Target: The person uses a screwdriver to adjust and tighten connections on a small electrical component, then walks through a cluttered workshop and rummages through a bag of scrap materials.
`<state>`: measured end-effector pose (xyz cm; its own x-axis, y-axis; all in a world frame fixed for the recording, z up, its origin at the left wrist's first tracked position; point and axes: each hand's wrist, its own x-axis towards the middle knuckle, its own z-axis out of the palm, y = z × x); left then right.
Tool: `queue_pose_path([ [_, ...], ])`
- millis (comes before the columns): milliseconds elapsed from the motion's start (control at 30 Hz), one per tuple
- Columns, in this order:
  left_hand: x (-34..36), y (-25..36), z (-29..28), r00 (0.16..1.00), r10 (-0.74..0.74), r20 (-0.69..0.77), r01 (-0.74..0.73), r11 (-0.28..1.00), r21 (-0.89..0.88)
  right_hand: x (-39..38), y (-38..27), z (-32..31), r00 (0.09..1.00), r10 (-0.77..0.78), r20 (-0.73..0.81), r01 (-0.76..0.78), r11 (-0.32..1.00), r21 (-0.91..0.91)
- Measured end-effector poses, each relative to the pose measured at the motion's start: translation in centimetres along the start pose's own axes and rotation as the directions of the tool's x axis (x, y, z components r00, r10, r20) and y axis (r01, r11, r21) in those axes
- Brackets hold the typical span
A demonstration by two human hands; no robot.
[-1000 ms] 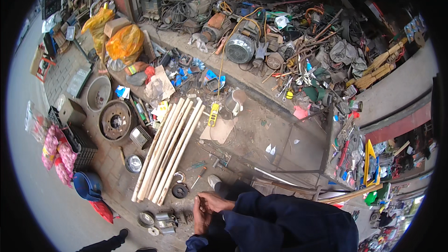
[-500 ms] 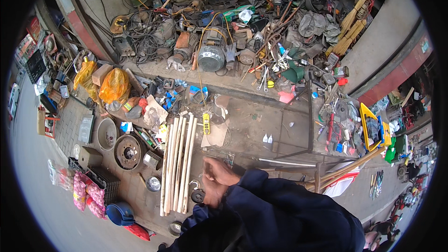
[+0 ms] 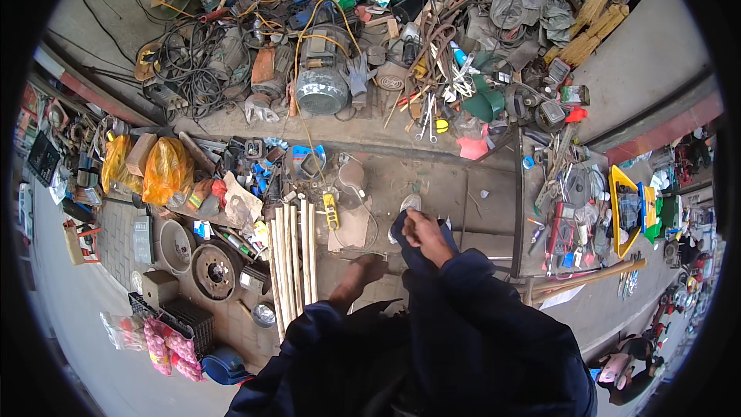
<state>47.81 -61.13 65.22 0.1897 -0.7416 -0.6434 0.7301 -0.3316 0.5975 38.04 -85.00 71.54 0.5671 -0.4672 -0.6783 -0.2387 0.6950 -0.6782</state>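
My right hand (image 3: 429, 236) is curled closed in front of my dark-trousered leg; whether anything is inside the fingers is hidden. Just beyond it a light shoe (image 3: 411, 202) shows on the ground. My left hand (image 3: 357, 278) is lower and to the left, smeared by motion, so its fingers are hard to read. Nearest to the left hand, on its left side, several pale wooden poles (image 3: 292, 259) lie side by side. A yellow clamp-meter-like tool (image 3: 330, 211) lies beyond the poles' far ends, on a piece of brown cardboard (image 3: 351, 225).
A heap of motors (image 3: 323, 91), cables and scrap fills the far ledge. Wheel rims (image 3: 214, 271), a black crate (image 3: 191, 323) and pink net bags (image 3: 171, 346) stand at left. On the right are a yellow tray (image 3: 624, 212), small tools and a long wooden pole (image 3: 590, 276).
My hands, close together before, have come apart; the right moved up and to the right, closed. My leg and shoe have come into view. The whole view has shifted.
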Motion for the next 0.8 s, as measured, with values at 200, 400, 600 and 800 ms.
queue_pose_path([
  [200, -0.1, -0.3, -16.8, 0.804, -0.167, -0.57, 0.325, 0.927, 0.188, 10.2, -9.9, -16.4, 0.892, 0.127, -0.433, -0.199, 0.972, -0.124],
  [400, -5.8, 9.8, -6.4, 0.79, -0.413, -0.453, 0.523, 0.84, 0.144, 12.6, -15.0, -27.0, 0.915, -0.308, -0.259, 0.016, 0.67, -0.742],
  [600, -5.3, 20.2, 5.0, 0.758, -0.542, -0.362, 0.493, 0.84, -0.224, 17.5, -20.5, -26.0, 0.937, -0.333, 0.107, 0.16, 0.138, -0.977],
  [800, 0.8, 29.0, 4.0, 0.787, -0.506, -0.352, 0.462, 0.862, -0.208, 22.8, -29.1, -23.5, 0.974, -0.184, -0.131, -0.038, 0.439, -0.898],
])
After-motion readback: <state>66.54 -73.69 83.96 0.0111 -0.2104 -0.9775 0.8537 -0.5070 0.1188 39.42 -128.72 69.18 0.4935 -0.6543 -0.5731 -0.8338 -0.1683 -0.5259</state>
